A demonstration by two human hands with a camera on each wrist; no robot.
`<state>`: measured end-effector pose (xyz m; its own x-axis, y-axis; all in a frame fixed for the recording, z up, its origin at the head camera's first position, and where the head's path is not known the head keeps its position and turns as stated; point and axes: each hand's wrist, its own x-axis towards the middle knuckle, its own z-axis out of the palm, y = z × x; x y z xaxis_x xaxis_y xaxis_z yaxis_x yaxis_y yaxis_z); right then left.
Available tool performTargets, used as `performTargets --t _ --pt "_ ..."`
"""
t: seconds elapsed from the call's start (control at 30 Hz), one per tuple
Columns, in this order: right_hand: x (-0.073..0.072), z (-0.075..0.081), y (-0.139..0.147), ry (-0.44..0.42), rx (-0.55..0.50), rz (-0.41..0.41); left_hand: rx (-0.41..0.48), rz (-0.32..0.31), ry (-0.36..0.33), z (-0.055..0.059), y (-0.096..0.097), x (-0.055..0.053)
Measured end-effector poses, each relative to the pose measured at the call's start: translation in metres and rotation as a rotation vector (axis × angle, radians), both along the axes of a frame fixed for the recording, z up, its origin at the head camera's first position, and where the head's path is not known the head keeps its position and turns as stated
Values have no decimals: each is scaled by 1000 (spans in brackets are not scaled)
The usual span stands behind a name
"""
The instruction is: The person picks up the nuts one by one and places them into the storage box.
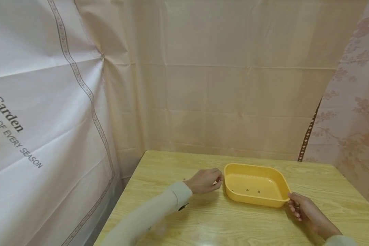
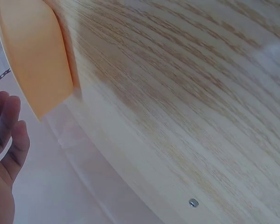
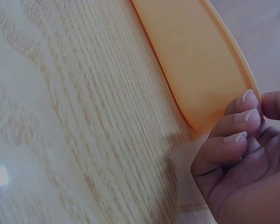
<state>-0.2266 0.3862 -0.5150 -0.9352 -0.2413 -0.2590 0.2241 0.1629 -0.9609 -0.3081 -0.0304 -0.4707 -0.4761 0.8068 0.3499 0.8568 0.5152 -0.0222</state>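
A yellow plastic basin (image 1: 255, 202) sits on the table with several small metal nuts (image 1: 247, 190) on its floor. My right hand (image 1: 305, 210) grips the basin's near right corner, thumb and fingers pinching the rim; the right wrist view also shows this hand (image 3: 242, 154) at the orange-looking wall. Just beside the left end of the basin is my left hand (image 1: 205, 181), its fingers bent. In the left wrist view the left hand (image 2: 7, 135) is cut off by the frame edge, and I cannot tell whether its fingertips hold anything.
One loose nut (image 1: 184, 179) lies on the wooden table (image 1: 203, 218) behind the left wrist; the left wrist view shows a nut (image 2: 193, 203) near the table edge. Beige sheeting (image 1: 218, 102) hangs behind, with a white printed sheet (image 1: 49, 136) to the left.
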Motion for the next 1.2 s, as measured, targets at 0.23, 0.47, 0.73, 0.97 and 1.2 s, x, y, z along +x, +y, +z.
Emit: performTargets --t 0.23,0.47,0.73,0.97,1.2 --pt "0 2 -1 12 -16 12 -12 -10 -7 1 8 -1" --pt "-1 1 1 25 -24 20 -29 -11 15 1 13 -2" --pt "0 -1 0 3 -5 8 -38 -30 42 -2 19 -2" --pt "1 -1 0 6 -8 -3 -51 -37 61 -5 24 -4" --pt "1 -1 0 1 -2 -7 -63 -36 74 -6 27 -3"
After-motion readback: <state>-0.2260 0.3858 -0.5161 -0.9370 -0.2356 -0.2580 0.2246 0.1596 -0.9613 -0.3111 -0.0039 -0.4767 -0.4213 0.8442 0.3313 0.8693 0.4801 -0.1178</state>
